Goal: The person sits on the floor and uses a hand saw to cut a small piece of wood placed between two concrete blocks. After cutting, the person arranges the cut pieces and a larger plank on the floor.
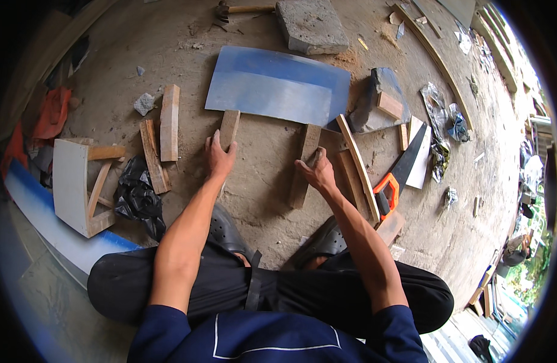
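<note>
My left hand [220, 157] is closed around the near end of a short wood block [230, 125], thumb on one side and fingers on the other. My right hand [318, 172] grips a second, darker wood block [309, 144] by its side. Both blocks lie on the ground, pointing away from me, a short distance apart. Their far ends meet the near edge of a flat blue and silvery sheet [278, 85]. Whether they reach under the sheet cannot be made out.
A handsaw [407, 158] and wood strips [358, 164] lie at right, near a stone [381, 91] with a small block on top. Beyond the sheet are a concrete slab [312, 27] and a hammer [248, 9]. Left are a white-faced wooden frame [73, 184], black plastic [139, 193] and loose wood [169, 124].
</note>
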A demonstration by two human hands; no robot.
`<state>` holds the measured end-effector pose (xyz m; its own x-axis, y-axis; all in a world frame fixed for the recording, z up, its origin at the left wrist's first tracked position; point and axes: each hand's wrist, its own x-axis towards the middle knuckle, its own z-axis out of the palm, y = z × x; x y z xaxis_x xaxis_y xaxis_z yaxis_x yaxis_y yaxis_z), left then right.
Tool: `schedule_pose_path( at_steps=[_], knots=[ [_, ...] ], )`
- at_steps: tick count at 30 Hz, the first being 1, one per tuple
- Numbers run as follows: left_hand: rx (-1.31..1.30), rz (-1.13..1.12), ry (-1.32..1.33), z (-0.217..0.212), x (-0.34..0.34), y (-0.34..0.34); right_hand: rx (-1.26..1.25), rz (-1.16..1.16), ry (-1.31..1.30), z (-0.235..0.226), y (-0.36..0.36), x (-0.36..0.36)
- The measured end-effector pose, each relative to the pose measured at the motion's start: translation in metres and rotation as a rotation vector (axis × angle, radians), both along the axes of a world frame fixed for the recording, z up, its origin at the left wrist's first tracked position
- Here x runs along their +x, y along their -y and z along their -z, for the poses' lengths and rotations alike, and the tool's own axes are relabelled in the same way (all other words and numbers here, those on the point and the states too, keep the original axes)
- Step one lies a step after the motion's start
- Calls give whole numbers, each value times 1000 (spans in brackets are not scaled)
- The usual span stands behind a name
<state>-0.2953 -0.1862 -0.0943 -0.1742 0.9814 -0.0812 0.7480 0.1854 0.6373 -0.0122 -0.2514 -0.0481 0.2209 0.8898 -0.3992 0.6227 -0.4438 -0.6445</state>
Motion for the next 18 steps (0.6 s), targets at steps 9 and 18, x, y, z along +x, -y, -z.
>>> schedule_pose_path(
  at_steps=[9,18],
  knots=[
    [47,-31,-63,-2,-4,1,-45,57,123,-5,5,-2],
    [53,-63,-70,3,-15,-4,-70,70,164,-5,11,12]
  ],
)
